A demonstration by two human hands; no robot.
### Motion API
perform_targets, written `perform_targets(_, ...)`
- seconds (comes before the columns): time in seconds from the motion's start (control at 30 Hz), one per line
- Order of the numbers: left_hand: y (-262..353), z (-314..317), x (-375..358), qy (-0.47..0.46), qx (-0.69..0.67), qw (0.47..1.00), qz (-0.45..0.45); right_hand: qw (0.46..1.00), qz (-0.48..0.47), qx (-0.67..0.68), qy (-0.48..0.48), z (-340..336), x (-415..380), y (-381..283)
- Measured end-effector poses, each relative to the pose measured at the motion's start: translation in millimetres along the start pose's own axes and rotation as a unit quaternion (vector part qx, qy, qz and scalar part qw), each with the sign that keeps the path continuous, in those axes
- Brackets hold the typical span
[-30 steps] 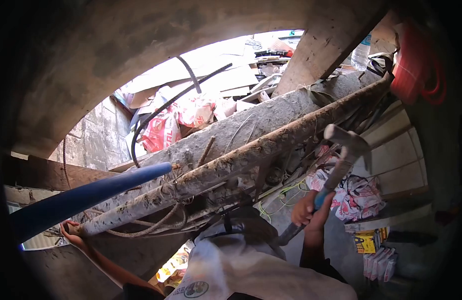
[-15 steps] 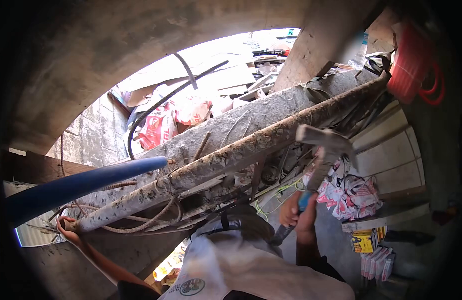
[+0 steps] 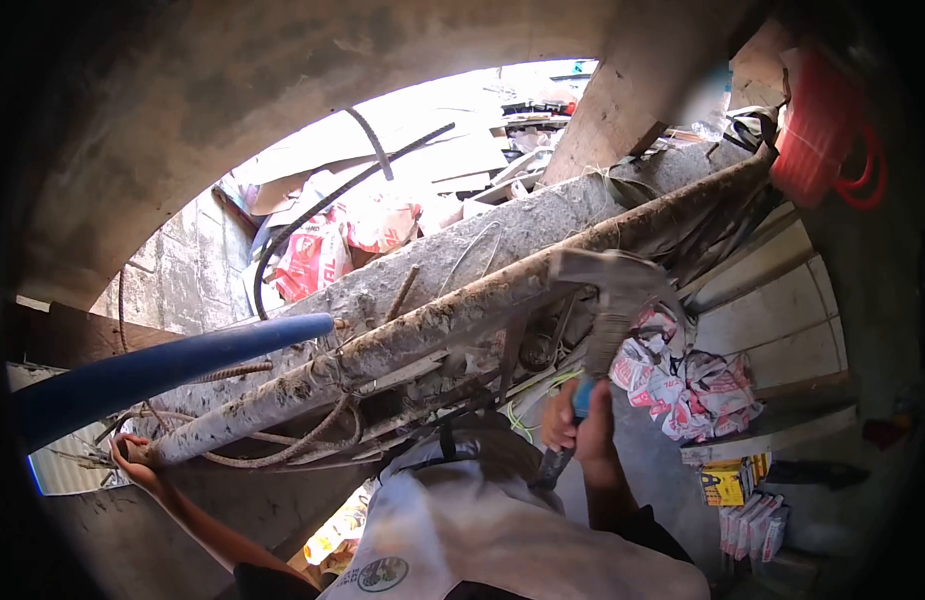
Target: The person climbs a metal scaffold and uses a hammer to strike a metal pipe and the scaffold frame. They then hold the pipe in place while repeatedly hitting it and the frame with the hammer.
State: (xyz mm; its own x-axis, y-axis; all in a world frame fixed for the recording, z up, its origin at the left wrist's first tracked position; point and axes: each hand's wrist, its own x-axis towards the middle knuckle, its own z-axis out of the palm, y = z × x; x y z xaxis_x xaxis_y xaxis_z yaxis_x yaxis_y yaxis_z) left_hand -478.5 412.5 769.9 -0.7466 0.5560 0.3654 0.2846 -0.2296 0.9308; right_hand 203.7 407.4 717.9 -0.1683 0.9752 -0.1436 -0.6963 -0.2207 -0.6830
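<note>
A long round pole, crusted with cement, runs slantwise from lower left to upper right. My left hand is curled around its lower left end. In my right hand is a claw hammer, gripped by its blue and dark handle with the head raised. The hammer head is blurred and overlaps the pole's lower edge in this view. A bent rusty rebar loops beneath the pole, close to my left hand.
Behind the pole lies a rough concrete beam. A thick blue pipe juts in from the left. Bent rebar stands in the opening. Red cord hangs upper right; crumpled printed bags and a yellow box lie lower right.
My right hand and the hammer have swung left, bringing the hammer head nearer the pole. My left hand stays at the pole's end.
</note>
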Motion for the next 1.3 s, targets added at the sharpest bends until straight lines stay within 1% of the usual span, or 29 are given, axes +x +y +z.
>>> perform_targets(0.07,-4.5,-4.4,4.4,-0.003,0.006,1.0,0.014,0.998,-0.048,0.031,-0.004,-3.2,-3.2,-9.0)
perform_targets(0.1,-8.3,-8.8,7.4,-0.006,0.008,1.0,0.017,0.996,-0.081,0.009,0.038,-2.5,-6.8,-14.4)
perform_targets(0.2,-4.7,-5.2,5.0,-0.011,0.005,1.0,0.013,0.992,-0.128,0.006,-0.005,-6.6,-6.9,-28.3)
perform_targets(0.23,-1.5,-1.6,2.1,-0.012,-0.002,1.0,0.008,0.992,-0.124,0.006,-0.005,-6.8,-7.4,-25.7)
perform_targets(0.3,3.4,4.8,-2.4,-0.008,0.005,1.0,0.005,0.997,-0.066,-0.027,0.022,-6.0,-7.7,-11.5)
perform_targets(0.33,4.9,4.9,-3.5,-0.005,0.007,1.0,0.004,0.999,-0.02,-0.045,-0.018,-4.5,-5.8,-3.6)
perform_targets(0.4,1.9,-3.3,1.4,-0.007,0.016,1.0,0.007,0.987,0.117,-0.094,-0.056,6.5,-3.3,3.5)
perform_targets(0.47,0.5,-4.2,3.6,-0.035,0.009,0.999,0.002,0.98,0.181,-0.018,-0.086,18.6,-2.3,4.6)
perform_targets(0.5,-1.7,-4.7,2.7,-0.04,0.024,0.998,0.031,0.984,0.162,-0.047,-0.063,19.9,-1.3,4.3)
perform_targets(0.53,-0.1,-3.5,2.2,-0.026,0.036,0.999,0.025,0.988,0.12,-0.077,-0.051,21.4,1.5,0.5)
perform_targets(0.6,3.8,2.4,-2.0,-0.027,0.031,0.999,0.031,0.994,0.098,-0.023,-0.053,9.0,2.3,-4.1)
perform_targets(0.63,5.0,4.5,-3.3,-0.021,0.031,0.999,0.032,0.997,0.074,-0.002,-0.035,8.3,-0.5,-8.3)
perform_targets(0.67,7.1,5.5,-3.7,-0.019,0.027,0.999,0.021,0.998,0.051,0.011,-0.039,7.9,-2.1,-15.2)
perform_targets(0.73,9.9,7.7,-3.9,-0.017,0.025,1.0,0.01,0.999,-0.016,-0.037,-0.016,5.6,-6.1,-23.6)
perform_targets(0.77,10.1,8.8,-4.5,-0.01,0.024,1.0,0.014,0.997,-0.028,-0.072,0.004,11.7,-6.2,-27.7)
perform_targets(0.8,10.7,10.4,-5.6,-0.005,0.023,1.0,0.018,0.997,-0.026,-0.071,0.005,10.7,-6.0,-22.9)
perform_targets(0.87,11.4,11.7,-8.0,-0.008,0.031,0.999,0.026,0.994,0.082,-0.052,-0.042,17.8,-3.2,-8.3)
perform_targets(0.9,9.7,10.9,-8.5,0.004,0.01,1.0,0.006,0.977,0.106,-0.185,-0.033,32.8,0.9,-4.4)
perform_targets(0.93,9.5,10.6,-6.5,0.013,-0.01,1.0,-0.012,0.965,0.184,-0.18,-0.051,42.2,5.8,1.5)
perform_targets(1.0,11.8,14.3,-4.4,0.002,-0.009,1.0,-0.004,0.958,0.225,-0.16,-0.075,62.2,12.4,1.3)
perform_targets(1.07,15.5,14.5,-10.2,0.001,-0.004,1.0,-0.002,0.963,0.182,-0.183,-0.082,55.0,17.5,4.2)
perform_targets(1.13,16.6,18.3,-12.1,-0.005,-0.009,1.0,0.012,0.98,0.164,-0.107,-0.046,54.8,15.6,-5.8)
perform_targets(1.2,18.9,17.4,-12.0,-0.022,0.0,1.0,-0.001,0.992,0.098,-0.066,-0.049,45.6,12.1,-16.1)
perform_targets(1.27,27.0,32.5,-22.2,0.041,-0.044,0.997,-0.044,0.996,0.048,-0.074,-0.022,36.7,6.6,-26.4)
perform_targets(1.3,23.6,30.5,-19.9,0.061,-0.041,0.996,-0.054,0.996,0.022,-0.088,-0.006,32.5,3.4,-30.1)
